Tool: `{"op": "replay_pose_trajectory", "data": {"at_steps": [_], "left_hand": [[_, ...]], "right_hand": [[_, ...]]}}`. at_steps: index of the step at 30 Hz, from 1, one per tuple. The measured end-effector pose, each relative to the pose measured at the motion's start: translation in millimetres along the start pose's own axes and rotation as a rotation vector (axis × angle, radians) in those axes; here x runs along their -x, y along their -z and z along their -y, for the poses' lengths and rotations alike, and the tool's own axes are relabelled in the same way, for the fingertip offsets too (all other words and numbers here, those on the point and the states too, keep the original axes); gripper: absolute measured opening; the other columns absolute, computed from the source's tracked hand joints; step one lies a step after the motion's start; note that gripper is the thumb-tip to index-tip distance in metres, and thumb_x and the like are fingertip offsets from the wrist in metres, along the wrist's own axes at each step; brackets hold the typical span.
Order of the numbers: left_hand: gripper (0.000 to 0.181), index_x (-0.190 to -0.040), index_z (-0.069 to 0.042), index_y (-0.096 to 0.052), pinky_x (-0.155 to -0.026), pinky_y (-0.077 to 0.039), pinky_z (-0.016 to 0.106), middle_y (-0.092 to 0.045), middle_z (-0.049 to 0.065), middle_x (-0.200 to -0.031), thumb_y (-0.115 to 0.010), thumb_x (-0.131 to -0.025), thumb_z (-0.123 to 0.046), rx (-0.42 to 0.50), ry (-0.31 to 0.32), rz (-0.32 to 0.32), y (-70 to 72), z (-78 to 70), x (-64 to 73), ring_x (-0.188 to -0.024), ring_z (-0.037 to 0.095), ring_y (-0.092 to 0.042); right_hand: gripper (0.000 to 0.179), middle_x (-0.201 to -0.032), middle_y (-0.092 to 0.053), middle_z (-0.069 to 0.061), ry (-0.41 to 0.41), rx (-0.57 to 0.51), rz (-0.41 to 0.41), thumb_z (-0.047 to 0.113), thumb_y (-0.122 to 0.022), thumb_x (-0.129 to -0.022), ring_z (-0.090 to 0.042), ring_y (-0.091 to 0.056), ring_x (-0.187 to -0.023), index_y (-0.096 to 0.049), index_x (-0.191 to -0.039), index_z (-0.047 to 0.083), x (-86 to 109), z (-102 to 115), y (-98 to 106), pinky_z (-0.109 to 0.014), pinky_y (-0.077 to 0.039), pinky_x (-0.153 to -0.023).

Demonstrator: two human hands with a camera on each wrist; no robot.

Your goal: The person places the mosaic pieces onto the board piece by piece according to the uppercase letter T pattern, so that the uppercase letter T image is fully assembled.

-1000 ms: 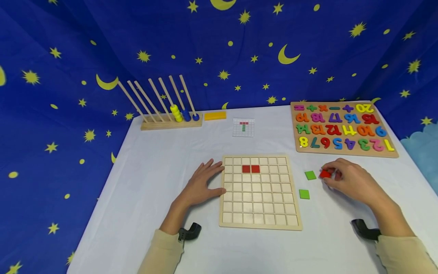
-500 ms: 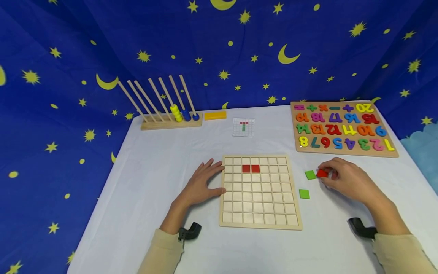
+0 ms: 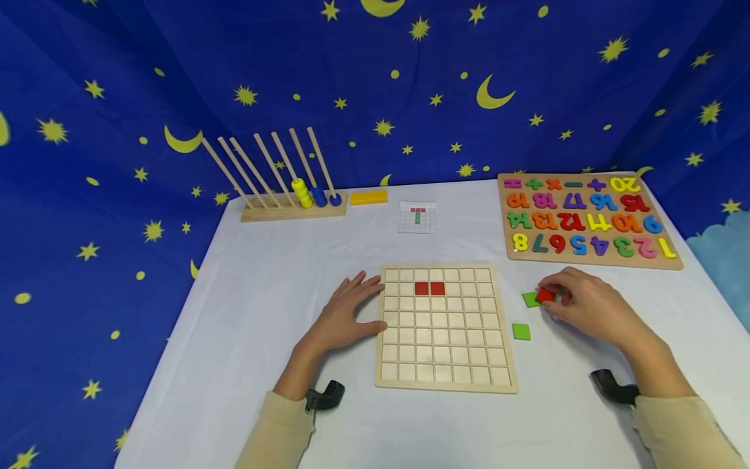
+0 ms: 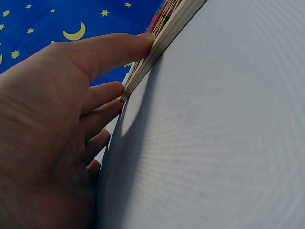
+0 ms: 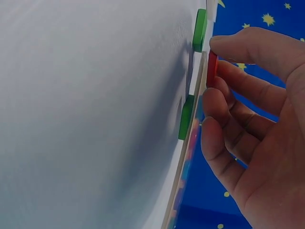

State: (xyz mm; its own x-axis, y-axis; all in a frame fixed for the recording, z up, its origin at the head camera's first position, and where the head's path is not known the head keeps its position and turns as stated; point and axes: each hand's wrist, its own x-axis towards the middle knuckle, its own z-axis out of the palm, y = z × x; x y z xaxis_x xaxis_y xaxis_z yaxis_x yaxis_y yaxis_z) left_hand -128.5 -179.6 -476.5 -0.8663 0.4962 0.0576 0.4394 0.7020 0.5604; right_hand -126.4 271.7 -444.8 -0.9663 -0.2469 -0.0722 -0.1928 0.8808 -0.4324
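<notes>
A pale wooden grid board (image 3: 448, 391) lies in the middle of the table, with two red square tiles (image 3: 437, 288) side by side in its second row from the back. My left hand (image 3: 346, 316) touches the board's left edge with thumb and fingertips, fingers spread. Right of the board, my right hand (image 3: 592, 306) pinches another red tile (image 5: 212, 69) between thumb and fingers, raised off the cloth in the right wrist view. In the head view that tile overlaps one green tile (image 3: 530, 299). A second green tile (image 3: 521, 331) lies nearer the front.
Behind the board lies a small clear card (image 3: 417, 218) printed with a red and green T pattern. A peg abacus (image 3: 293, 212) and a yellow block (image 3: 369, 198) stand at the back left. A number puzzle board (image 3: 592, 260) occupies the back right, before a blue starry cloth (image 3: 328, 58).
My right hand has moved left with the red tile, from beside the back green tile to partly over it. My left hand and the board have stayed in place.
</notes>
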Motion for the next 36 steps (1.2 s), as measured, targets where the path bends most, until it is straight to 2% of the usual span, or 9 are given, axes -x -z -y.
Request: {"op": "replay_pose_trajectory", "data": {"at_steps": [20, 36], "left_hand": [[0.076, -0.145, -0.019, -0.045, -0.117, -0.005, 0.037, -0.034, -0.006, -0.152, -0.070, -0.082, -0.052, 0.009, 0.003, -0.003, 1.1, -0.9, -4.4, -0.144, 0.018, -0.013], [0.075, -0.144, -0.017, -0.046, -0.117, -0.007, 0.040, -0.036, -0.003, -0.151, -0.072, -0.081, -0.049, 0.011, -0.006, -0.006, 1.5, -2.1, 1.2, -0.144, 0.022, -0.016]], "right_hand": [[0.036, -0.087, -0.057, -0.003, 0.034, 0.021, -0.015, 0.022, -0.081, -0.078, -0.020, -0.048, -0.073, -0.069, -0.108, 0.006, -4.2, 4.7, 1.3, -0.033, -0.042, -0.059], [0.037, -0.089, -0.057, -0.002, 0.052, 0.011, 0.018, 0.021, -0.080, -0.077, -0.019, -0.048, -0.075, -0.069, -0.109, 0.006, -5.4, 8.2, -4.8, -0.033, -0.042, -0.061]]}}
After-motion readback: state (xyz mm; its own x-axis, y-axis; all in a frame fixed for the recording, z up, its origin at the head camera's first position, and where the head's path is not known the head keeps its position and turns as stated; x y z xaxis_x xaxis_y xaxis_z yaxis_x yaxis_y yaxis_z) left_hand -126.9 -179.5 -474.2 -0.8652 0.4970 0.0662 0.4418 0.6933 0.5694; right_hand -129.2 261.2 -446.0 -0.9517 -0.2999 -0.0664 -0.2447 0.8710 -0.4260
